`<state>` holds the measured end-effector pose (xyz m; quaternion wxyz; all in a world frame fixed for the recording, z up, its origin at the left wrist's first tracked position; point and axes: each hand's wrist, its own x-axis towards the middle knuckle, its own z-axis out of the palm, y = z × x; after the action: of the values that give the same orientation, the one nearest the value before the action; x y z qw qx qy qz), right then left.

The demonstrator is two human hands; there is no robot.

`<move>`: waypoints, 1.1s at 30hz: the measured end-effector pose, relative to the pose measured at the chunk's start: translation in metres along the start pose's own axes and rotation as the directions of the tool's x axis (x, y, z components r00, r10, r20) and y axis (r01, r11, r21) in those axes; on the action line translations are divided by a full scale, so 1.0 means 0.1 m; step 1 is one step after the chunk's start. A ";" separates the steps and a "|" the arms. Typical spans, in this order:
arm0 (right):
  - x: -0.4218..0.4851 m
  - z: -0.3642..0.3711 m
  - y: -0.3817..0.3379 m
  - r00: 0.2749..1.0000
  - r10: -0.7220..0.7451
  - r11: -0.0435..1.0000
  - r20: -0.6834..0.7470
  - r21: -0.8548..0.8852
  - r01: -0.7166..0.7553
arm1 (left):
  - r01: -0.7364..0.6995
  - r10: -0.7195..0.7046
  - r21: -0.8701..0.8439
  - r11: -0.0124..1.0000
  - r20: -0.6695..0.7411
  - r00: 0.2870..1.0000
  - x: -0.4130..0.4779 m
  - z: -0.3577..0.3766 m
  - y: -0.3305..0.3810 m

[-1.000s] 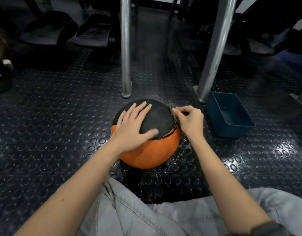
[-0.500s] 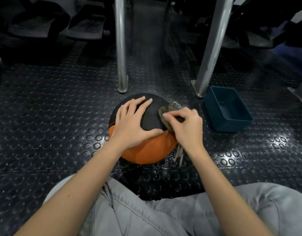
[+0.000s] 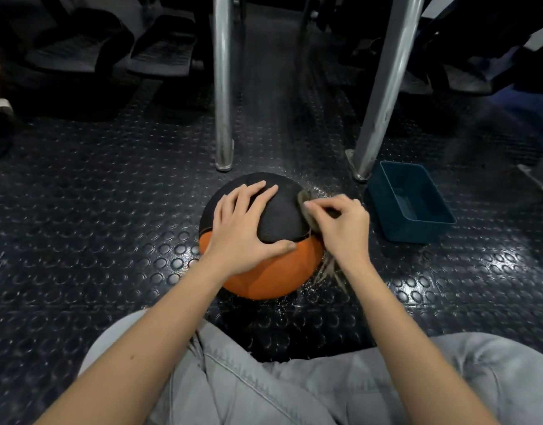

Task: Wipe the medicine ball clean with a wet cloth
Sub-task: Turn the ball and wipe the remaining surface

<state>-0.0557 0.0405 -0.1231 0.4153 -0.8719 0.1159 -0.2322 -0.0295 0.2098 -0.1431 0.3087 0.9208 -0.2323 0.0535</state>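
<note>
One medicine ball [image 3: 273, 271] under left hand [image 3: 242, 231]

dim scene, glare on wet floor [image 3: 448, 271], wide-angle edge distortion, blurred background.

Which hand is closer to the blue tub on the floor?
Right. The right hand pinches the cloth on the right side of the medicine ball, toward the blue tub; the left hand rests spread on its top left, farther off.
</note>
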 end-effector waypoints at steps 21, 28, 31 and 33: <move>0.05 0.05 0.03 1.000 0.021 0.999 -0.012 -0.026 -0.021 | -0.048 0.048 -0.009 0.999 -0.031 0.998 -0.01 0.02 -0.01; -0.07 0.01 0.07 0.995 -0.091 0.996 -0.042 -0.032 0.089 | -0.106 0.106 -0.033 0.994 0.006 0.994 -0.06 0.01 0.02; 0.25 -0.03 0.16 0.994 0.102 0.995 -0.030 0.004 -0.102 | -0.111 0.111 -0.013 0.994 0.013 0.994 -0.07 0.03 0.06; 0.14 0.00 0.11 0.997 0.075 0.997 -0.027 -0.018 -0.075 | -0.115 0.115 -0.014 0.993 -0.017 0.993 -0.09 0.04 0.05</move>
<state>-0.0437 0.0280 -0.1272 0.4137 -0.8678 0.1560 -0.2268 -0.0398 0.2070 -0.1460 0.3137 0.9032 -0.2827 0.0769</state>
